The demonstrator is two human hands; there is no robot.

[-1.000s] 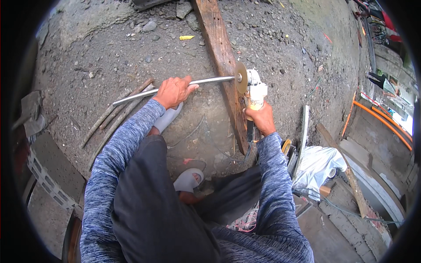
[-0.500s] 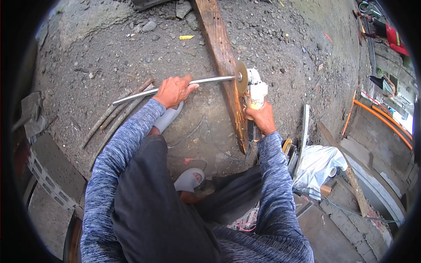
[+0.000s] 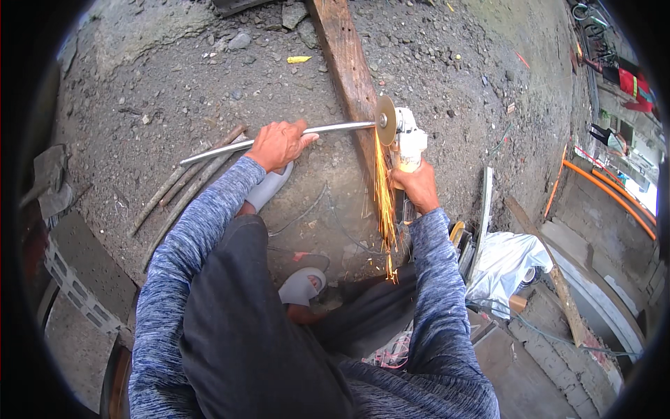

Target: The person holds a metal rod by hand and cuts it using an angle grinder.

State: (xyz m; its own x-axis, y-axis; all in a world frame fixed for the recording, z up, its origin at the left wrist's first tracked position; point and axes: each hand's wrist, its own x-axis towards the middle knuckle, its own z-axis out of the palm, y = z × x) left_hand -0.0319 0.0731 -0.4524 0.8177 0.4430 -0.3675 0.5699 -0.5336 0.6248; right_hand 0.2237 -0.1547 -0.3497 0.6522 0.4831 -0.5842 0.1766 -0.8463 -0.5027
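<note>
My left hand (image 3: pixel 280 144) is closed around a thin metal rod (image 3: pixel 340 127) that slants across in front of me. The rod's right end lies over a wooden beam (image 3: pixel 347 66) and meets the disc (image 3: pixel 385 120) of an angle grinder. My right hand (image 3: pixel 417 186) grips the angle grinder (image 3: pixel 410 144) by its body, holding it upright with the disc facing left. A bright stream of orange sparks (image 3: pixel 383 199) pours from the contact point toward my legs. My fingers hide part of the rod and the grinder's grip.
Several sticks (image 3: pixel 188 178) lie under the rod's left end. A hollow concrete block (image 3: pixel 87 279) is at the left. To the right are a metal strip (image 3: pixel 483 216), white plastic sheeting (image 3: pixel 504 262), a wooden plank (image 3: pixel 551 269) and orange pipes (image 3: pixel 614 188). People are at the far right.
The spark stream has become brighter and longer, now falling nearly to my leg. Both hands keep almost the same place. A person in red at the far right has shifted.
</note>
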